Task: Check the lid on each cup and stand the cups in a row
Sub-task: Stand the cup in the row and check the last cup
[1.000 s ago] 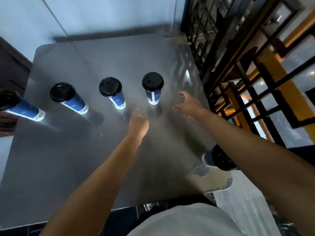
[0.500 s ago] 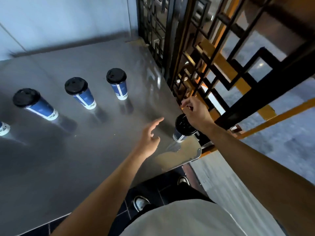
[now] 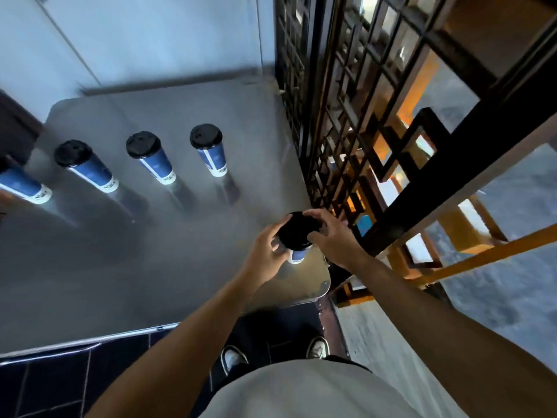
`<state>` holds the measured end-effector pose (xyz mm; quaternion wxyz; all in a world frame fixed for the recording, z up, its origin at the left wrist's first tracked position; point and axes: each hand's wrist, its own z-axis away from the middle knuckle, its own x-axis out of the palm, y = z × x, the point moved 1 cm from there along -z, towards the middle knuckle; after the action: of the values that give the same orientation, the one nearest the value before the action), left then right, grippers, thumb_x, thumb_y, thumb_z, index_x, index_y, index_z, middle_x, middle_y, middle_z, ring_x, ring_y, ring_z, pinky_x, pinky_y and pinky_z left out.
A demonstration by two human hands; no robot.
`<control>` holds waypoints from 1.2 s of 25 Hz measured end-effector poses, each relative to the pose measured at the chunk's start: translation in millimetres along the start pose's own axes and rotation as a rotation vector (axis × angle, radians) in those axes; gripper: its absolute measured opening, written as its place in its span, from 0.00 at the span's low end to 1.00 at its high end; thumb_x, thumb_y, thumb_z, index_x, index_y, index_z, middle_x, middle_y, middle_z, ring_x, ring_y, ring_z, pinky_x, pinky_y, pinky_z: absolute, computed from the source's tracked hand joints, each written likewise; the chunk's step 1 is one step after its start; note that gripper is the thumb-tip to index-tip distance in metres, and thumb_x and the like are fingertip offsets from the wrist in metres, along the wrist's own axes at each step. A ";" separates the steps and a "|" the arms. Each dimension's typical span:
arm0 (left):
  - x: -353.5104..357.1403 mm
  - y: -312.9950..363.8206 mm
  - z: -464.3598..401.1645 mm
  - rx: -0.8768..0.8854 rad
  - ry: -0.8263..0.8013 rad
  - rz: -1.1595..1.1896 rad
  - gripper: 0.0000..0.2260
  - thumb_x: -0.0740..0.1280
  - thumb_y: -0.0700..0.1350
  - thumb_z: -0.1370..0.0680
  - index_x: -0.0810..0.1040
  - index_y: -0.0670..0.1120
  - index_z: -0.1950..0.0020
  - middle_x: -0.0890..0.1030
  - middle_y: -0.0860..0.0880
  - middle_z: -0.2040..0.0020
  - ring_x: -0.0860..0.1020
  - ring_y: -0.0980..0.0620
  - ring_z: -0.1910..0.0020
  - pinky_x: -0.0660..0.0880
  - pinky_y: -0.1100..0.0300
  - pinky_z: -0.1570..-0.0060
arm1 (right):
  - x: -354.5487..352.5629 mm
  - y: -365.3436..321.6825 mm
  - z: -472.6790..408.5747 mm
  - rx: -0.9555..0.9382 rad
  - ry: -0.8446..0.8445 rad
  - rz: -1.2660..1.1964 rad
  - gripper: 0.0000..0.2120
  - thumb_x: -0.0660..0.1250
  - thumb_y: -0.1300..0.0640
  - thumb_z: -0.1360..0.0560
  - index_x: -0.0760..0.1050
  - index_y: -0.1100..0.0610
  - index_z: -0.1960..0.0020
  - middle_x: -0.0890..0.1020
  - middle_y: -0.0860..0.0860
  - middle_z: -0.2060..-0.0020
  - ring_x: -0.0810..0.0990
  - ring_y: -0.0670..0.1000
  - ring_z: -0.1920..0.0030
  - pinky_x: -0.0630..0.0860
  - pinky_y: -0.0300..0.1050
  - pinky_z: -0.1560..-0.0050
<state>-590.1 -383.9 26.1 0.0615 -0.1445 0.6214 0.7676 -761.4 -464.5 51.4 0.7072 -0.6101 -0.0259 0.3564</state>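
Several blue paper cups with black lids stand in a row across the grey metal table (image 3: 90, 282): one cut off at the left edge (image 3: 22, 184), then a second cup (image 3: 86, 167), a third cup (image 3: 150, 158) and a fourth cup (image 3: 209, 150). A fifth cup (image 3: 297, 254) stands near the table's front right corner, apart from the row. Both hands hold its black lid (image 3: 297, 230): my left hand (image 3: 268, 251) grips the left rim and upper cup wall, my right hand (image 3: 334, 236) curls over the right rim. Most of that cup's body is hidden.
A black lattice screen (image 3: 346, 131) rises right beside the table's right edge, close to the held cup. A pale wall (image 3: 150, 34) backs the table. Dark floor tiles (image 3: 60, 381) and my shoes (image 3: 232, 359) show below the front edge.
My left hand has moved right and taken hold of the corner cup's lid beside my right hand, which was on it half a second ago. The view has swung back left.
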 end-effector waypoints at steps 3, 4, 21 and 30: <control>2.6 6.5 3.0 -0.044 0.118 0.076 0.26 0.70 0.28 0.24 0.74 0.49 0.31 0.83 0.57 0.46 0.82 0.63 0.48 0.76 0.71 0.50 | 0.4 -7.6 -6.8 0.014 -0.002 -0.017 0.17 0.63 0.52 0.22 0.76 0.52 0.34 0.81 0.51 0.43 0.80 0.51 0.42 0.78 0.49 0.42; 1.4 9.0 6.0 -0.076 0.165 0.092 0.22 0.71 0.31 0.23 0.75 0.52 0.34 0.84 0.61 0.53 0.82 0.67 0.55 0.76 0.72 0.54 | 1.5 -12.1 -6.4 0.033 -0.025 -0.075 0.17 0.61 0.48 0.22 0.78 0.53 0.38 0.82 0.52 0.47 0.81 0.51 0.46 0.78 0.49 0.47; -29.0 8.2 39.2 -0.672 0.295 0.830 0.29 0.55 0.62 0.17 0.74 0.41 0.28 0.79 0.33 0.33 0.75 0.32 0.31 0.68 0.32 0.29 | 86.2 -29.0 9.9 0.321 -0.084 -0.575 0.13 0.57 0.54 0.18 0.80 0.47 0.44 0.79 0.54 0.47 0.77 0.56 0.54 0.73 0.44 0.61; -42.3 4.0 29.6 -0.723 0.245 0.888 0.26 0.59 0.58 0.18 0.74 0.41 0.29 0.81 0.35 0.34 0.80 0.37 0.43 0.72 0.34 0.32 | 97.4 -32.9 2.6 0.350 -0.072 -0.517 0.19 0.55 0.51 0.17 0.76 0.61 0.37 0.79 0.59 0.49 0.77 0.58 0.51 0.73 0.53 0.50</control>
<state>-555.3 -352.4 48.0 -0.3915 0.0304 0.3238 0.8608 -674.6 -410.1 42.3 0.8673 -0.4392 -0.1436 0.1850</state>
